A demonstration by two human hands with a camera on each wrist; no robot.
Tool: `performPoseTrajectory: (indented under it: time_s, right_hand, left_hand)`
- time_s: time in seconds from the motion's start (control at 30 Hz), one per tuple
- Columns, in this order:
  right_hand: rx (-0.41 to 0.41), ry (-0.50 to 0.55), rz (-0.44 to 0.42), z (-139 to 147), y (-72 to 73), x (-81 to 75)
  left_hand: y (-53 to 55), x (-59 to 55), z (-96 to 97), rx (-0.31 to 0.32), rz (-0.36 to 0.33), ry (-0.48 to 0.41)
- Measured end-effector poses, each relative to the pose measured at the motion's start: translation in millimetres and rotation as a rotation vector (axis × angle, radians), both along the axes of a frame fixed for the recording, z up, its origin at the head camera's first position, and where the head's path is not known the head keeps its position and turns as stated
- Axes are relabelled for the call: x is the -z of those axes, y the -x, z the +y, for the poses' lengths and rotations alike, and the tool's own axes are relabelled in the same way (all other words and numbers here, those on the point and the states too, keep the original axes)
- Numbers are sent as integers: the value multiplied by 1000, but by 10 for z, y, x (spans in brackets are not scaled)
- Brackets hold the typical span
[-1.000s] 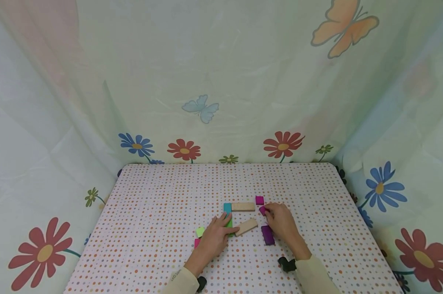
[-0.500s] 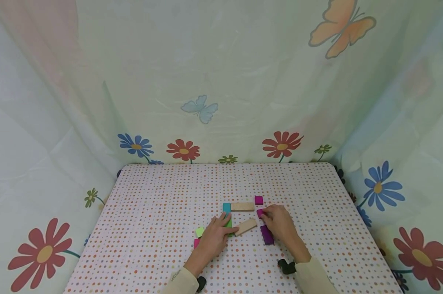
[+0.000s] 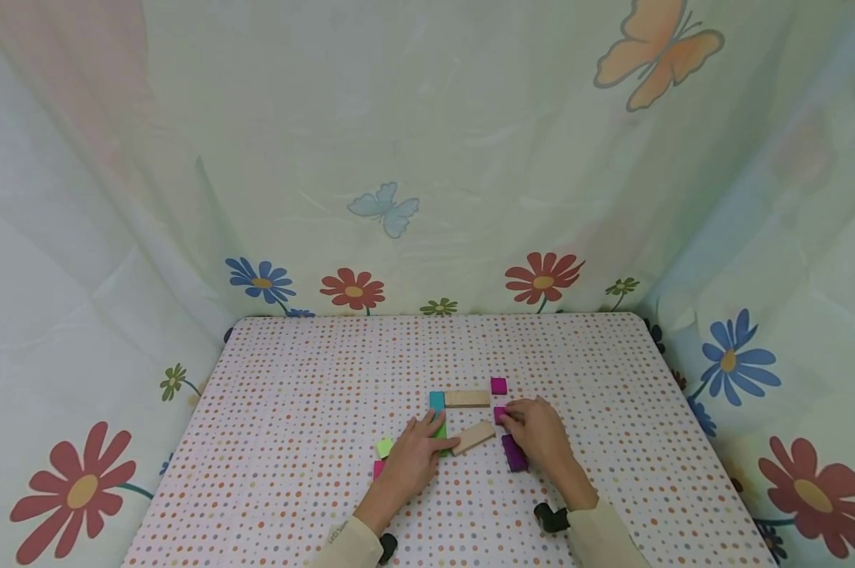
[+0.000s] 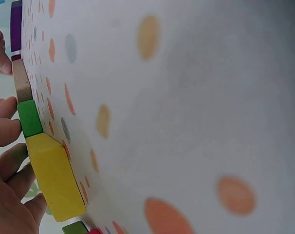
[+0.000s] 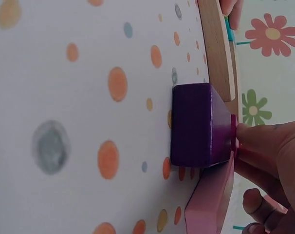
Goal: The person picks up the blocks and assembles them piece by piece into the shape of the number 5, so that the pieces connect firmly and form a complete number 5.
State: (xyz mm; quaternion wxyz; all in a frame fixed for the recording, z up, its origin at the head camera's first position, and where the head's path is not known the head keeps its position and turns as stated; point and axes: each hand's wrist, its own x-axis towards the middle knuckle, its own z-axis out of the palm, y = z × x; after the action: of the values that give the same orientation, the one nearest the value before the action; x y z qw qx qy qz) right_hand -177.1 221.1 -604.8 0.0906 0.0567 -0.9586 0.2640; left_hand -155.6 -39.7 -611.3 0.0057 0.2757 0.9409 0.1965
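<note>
My left hand [image 3: 412, 457] rests with fairly straight fingers on a row of blocks. In the left wrist view its fingers touch a yellow block [image 4: 55, 178] and a green block [image 4: 29, 118]. The yellow one is hidden in the head view. My right hand [image 3: 541, 434] pinches a small magenta block [image 3: 499, 415] between thumb and finger. That block is just behind a purple block [image 3: 514, 454], which partly covers it in the right wrist view. Between the hands, a slanted wooden block [image 3: 473, 437] meets the green block near my left thumb.
A second wooden block [image 3: 468, 398] adjoins a teal block [image 3: 437, 401]. Another magenta block [image 3: 498, 386] lies farther back. Light green [image 3: 385, 448] and pink-red [image 3: 378, 468] blocks sit left of my left hand. A pink block [image 5: 208, 204] lies beside the purple one. Curtains surround the dotted table [image 3: 314, 371].
My right hand has shifted the small magenta block slightly left and toward me, turning it straighter, near the slanted wooden block's end. My left hand stays in place.
</note>
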Motion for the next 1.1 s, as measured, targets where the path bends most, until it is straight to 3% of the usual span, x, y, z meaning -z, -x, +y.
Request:
performPoseTrajectory:
  time_s: [0.43, 1.1]
  right_hand:
    - [45, -3, -42, -15, -53, 5]
    - [40, -4, -35, -1, -88, 38]
  left_hand:
    - [-2, 0, 5, -4, 3, -1]
    - [3, 9, -3, 4, 7, 13]
